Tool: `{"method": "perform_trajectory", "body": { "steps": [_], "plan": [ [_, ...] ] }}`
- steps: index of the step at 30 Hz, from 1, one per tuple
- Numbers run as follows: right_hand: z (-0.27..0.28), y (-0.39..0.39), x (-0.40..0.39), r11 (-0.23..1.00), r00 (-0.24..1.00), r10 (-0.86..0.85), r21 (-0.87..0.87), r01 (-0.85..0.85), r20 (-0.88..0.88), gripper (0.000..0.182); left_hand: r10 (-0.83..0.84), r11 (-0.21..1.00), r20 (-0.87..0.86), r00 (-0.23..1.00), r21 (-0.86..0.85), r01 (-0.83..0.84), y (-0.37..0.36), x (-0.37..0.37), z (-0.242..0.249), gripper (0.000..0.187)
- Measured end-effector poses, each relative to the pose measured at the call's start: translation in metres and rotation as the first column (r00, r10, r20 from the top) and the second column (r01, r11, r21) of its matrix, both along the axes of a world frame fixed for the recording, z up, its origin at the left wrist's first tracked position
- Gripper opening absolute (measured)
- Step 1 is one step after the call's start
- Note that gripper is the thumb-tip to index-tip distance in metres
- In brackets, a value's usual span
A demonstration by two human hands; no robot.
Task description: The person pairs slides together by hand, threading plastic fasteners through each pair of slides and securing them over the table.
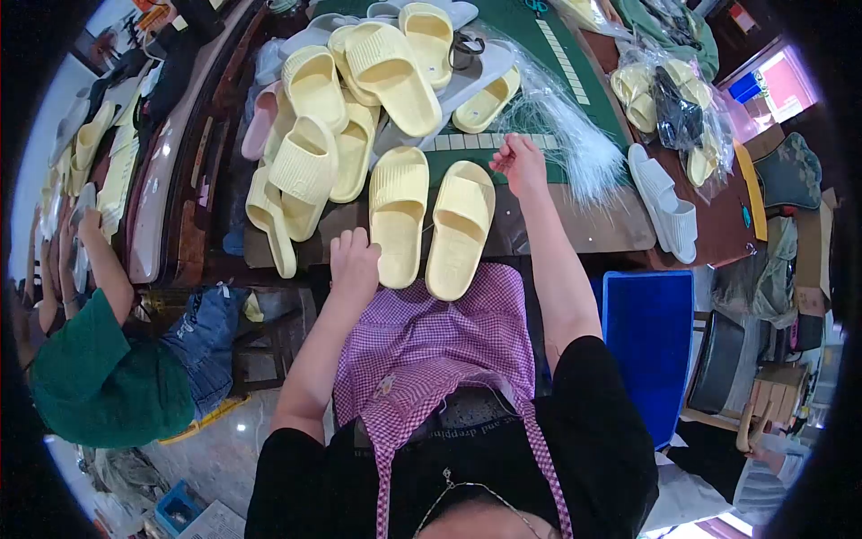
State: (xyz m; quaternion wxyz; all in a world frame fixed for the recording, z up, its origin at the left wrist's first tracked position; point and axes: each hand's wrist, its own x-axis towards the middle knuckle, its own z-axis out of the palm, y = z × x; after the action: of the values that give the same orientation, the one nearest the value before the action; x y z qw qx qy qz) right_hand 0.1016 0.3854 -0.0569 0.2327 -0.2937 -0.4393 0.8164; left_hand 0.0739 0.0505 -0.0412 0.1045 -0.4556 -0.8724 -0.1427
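Two pale yellow slippers lie side by side at the table's near edge, toes away from me: a left one (398, 225) and a right one (458, 238). Beside the left slipper's outer edge is my left hand (355, 262), its fingers bent and slightly apart, with no object visible in it. My right hand (519, 164) is raised just beyond the right slipper, fingers curled together; whatever they may hold is too small to make out. A bundle of clear plastic strands (584, 157) spreads to its right. Behind the pair rises a pile of yellow slippers (392, 76).
Grey slippers (663, 205) rest at the table's right side, near bagged yellow slippers (636, 94). A green cutting mat (588, 54) lies under the pile. A blue panel (648, 350) stands at right. A co-worker in a green shirt (108, 377) is at left.
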Motion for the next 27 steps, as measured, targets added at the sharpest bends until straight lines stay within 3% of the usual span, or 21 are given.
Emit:
{"method": "perform_trajectory", "body": {
  "steps": [2,4,6,8,10,11,12,14,18,21,23,24,26,27],
  "plan": [
    [0.003,-0.004,-0.002,1.000,1.000,0.006,0.030,-0.006,-0.006,0.012,-0.007,1.000,-0.095,0.995,0.021,0.009,0.005,-0.001,-0.007,0.009],
    [0.005,-0.009,-0.005,0.992,1.000,0.007,0.125,-0.007,-0.001,0.015,0.028,0.999,-0.049,0.998,-0.024,-0.029,0.012,0.002,-0.006,0.011],
    [0.006,-0.016,-0.008,0.976,0.998,0.042,0.213,-0.050,0.043,0.016,0.049,0.982,0.045,0.998,0.179,-0.057,0.024,0.000,-0.014,0.011],
    [0.005,-0.023,-0.010,0.950,0.993,0.072,0.296,-0.096,0.092,0.017,0.015,0.981,0.141,0.990,0.191,-0.043,0.036,0.001,-0.020,0.009],
    [0.004,-0.033,-0.013,0.887,0.977,0.180,0.410,-0.210,0.110,0.017,-0.109,0.918,0.370,0.922,0.394,-0.049,0.050,0.002,-0.029,0.010],
    [0.004,-0.038,-0.015,0.877,0.972,0.199,0.419,-0.234,0.127,0.017,-0.106,0.918,0.477,0.872,0.384,-0.099,0.056,-0.002,-0.037,0.012],
    [0.003,-0.042,-0.017,0.878,0.972,0.198,0.419,-0.233,0.126,0.017,-0.107,0.918,0.476,0.873,0.384,-0.098,0.062,-0.004,-0.040,0.012],
    [0.000,-0.049,-0.021,0.782,0.937,0.285,0.516,-0.350,0.203,0.016,-0.099,0.867,0.640,0.762,0.432,-0.250,0.073,-0.008,-0.047,0.013],
    [-0.003,-0.059,-0.034,0.700,0.909,0.341,0.581,-0.415,0.238,0.017,-0.095,0.853,0.610,0.786,0.458,-0.252,0.085,-0.020,-0.061,0.014],
    [-0.018,-0.060,-0.052,0.624,0.893,0.355,0.641,-0.446,0.275,0.019,0.028,0.855,0.636,0.771,0.385,-0.348,0.091,-0.027,-0.070,0.013],
    [-0.016,-0.067,-0.059,0.550,0.890,0.330,0.702,-0.451,0.314,0.022,-0.088,0.798,0.934,0.348,0.275,-0.537,0.094,-0.027,-0.052,0.010],
    [-0.019,-0.069,-0.062,0.551,0.890,0.331,0.702,-0.452,0.313,0.022,-0.087,0.798,0.934,0.347,0.274,-0.537,0.092,-0.028,-0.046,0.010],
    [-0.023,-0.072,-0.070,0.430,0.853,0.287,0.737,-0.521,0.436,0.023,-0.265,0.774,0.964,-0.028,0.195,-0.602,0.087,-0.031,-0.033,0.007],
    [-0.016,-0.073,-0.070,0.382,0.845,0.264,0.754,-0.534,0.465,0.024,-0.320,0.757,0.943,-0.096,0.193,-0.624,0.086,-0.031,-0.032,0.005]
  ]
}}
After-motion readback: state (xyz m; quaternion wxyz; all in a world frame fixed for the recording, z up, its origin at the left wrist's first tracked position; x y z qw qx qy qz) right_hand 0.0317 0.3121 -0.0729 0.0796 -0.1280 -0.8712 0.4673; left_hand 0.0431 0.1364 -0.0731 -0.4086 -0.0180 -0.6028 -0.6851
